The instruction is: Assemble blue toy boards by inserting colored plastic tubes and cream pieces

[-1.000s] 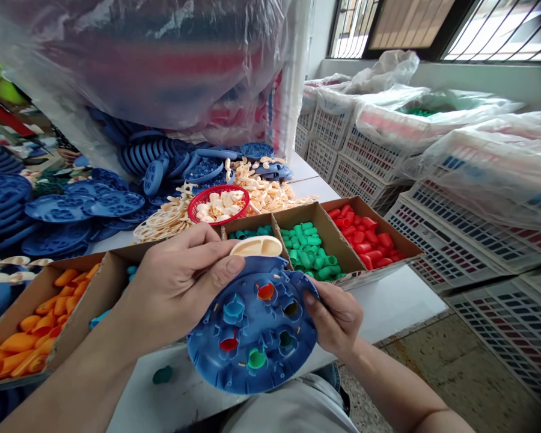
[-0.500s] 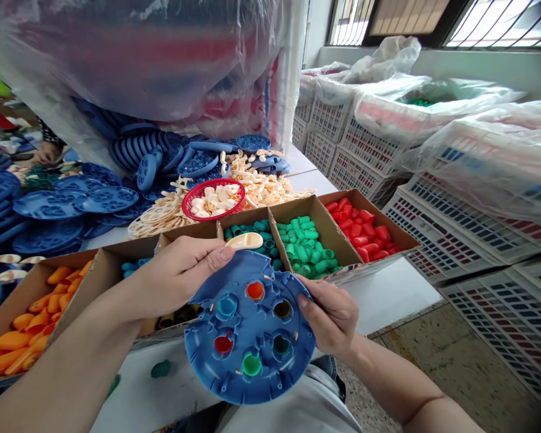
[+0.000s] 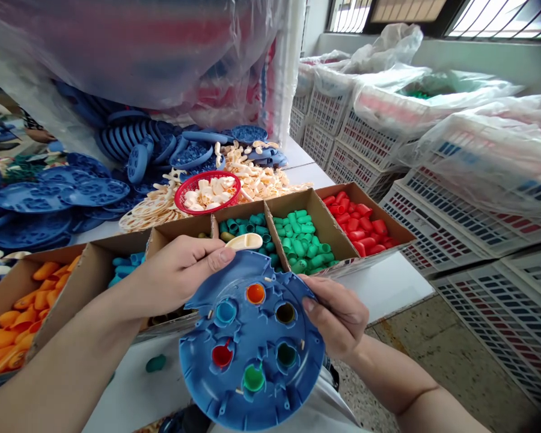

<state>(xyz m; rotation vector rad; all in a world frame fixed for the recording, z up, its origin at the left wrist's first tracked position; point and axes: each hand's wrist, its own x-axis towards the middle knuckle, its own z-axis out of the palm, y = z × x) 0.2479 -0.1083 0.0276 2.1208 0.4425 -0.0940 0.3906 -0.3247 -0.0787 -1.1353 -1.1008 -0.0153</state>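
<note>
Six coloured caps sit in the sockets of the round blue plastic shell (image 3: pixel 262 334), their open ends facing up: orange (image 3: pixel 255 293), light blue (image 3: pixel 226 311), red (image 3: pixel 222 355), green (image 3: pixel 253 377), dark teal (image 3: pixel 286 355) and olive-brown (image 3: pixel 285 313). No socket looks unfilled, so that part seems done. The shell itself is between the two hands, above the person's lap. The right hand (image 3: pixel 338 316) pinches its right edge, while the left hand (image 3: pixel 189 270) grips a cream plastic piece (image 3: pixel 246 242) at the shell's far rim; whether that piece is seated or merely held there, I cannot tell, so its fitting seems the part left open. Beyond the shell, a divided cardboard box (image 3: pixel 335 225) holds loose caps, and past that a red basket (image 3: pixel 178 201) holds cream parts. Left of the shell, one dark teal stray (image 3: pixel 155 363) lies apart.
</note>
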